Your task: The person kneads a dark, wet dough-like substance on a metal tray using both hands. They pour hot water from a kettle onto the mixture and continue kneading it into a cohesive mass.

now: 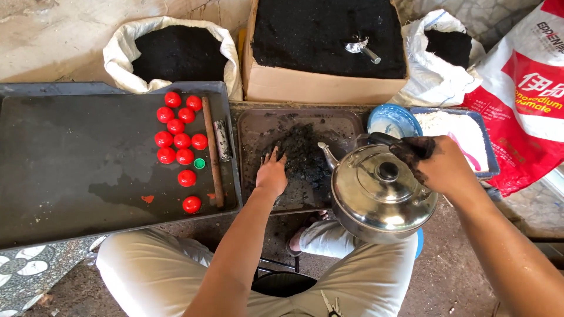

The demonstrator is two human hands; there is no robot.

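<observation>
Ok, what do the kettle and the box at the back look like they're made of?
The kettle, held by the right hand, looks like polished metal, probably steel: it is silvery and mirrors its surroundings. Its lid knob looks like dark plastic. The box seems plain brown cardboard: matte, with a thin folded wall.

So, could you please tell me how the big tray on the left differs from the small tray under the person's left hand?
The big tray is larger and holds red balls; the small tray holds a heap of black powder, which the left hand presses. Both are dark, shallow and rectangular.
</observation>
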